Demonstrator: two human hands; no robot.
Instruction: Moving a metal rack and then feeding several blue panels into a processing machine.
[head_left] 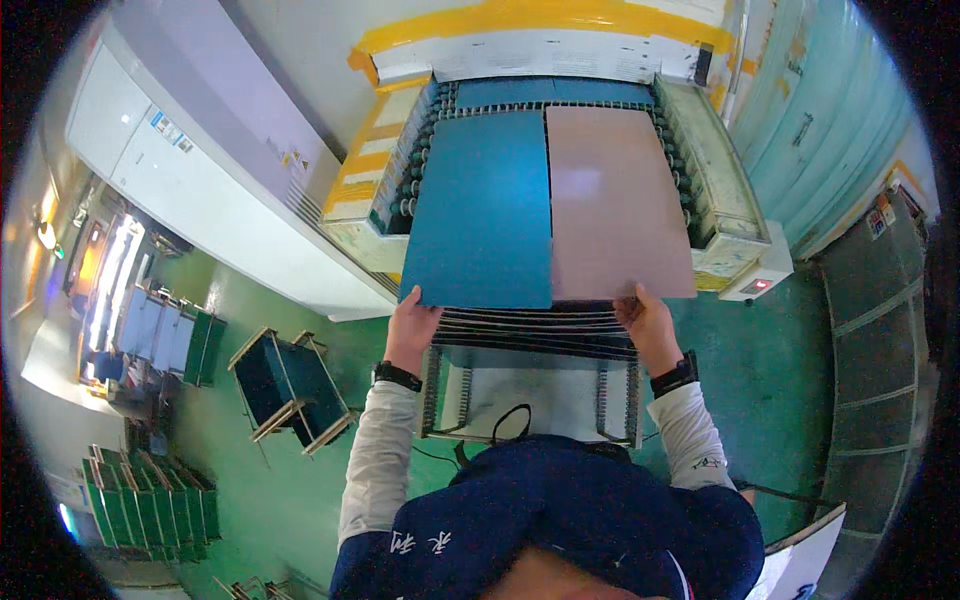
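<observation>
Two thin flat panels lie side by side on a roller conveyor (684, 190), their near ends sticking out toward me. The left one is a blue panel (480, 210), the right one a pinkish-brown panel (620, 205); a narrow dark gap runs between them. At the blue panel's near left corner, my left hand (412, 330) is closed on its edge, thumb on top. My right hand (648, 325) pinches the near edge of the pinkish panel, right of its middle. Fingers under both panels are hidden.
Below the panels stands a slotted rack (630, 400) with several dark sheets (540, 330). Further blue panels (550, 93) lie at the conveyor's far end. A white cabinet (215, 175) flanks the left; a second rack (290, 385) stands on the green floor (260, 500). Grey covered shelving (875, 370) lines the right.
</observation>
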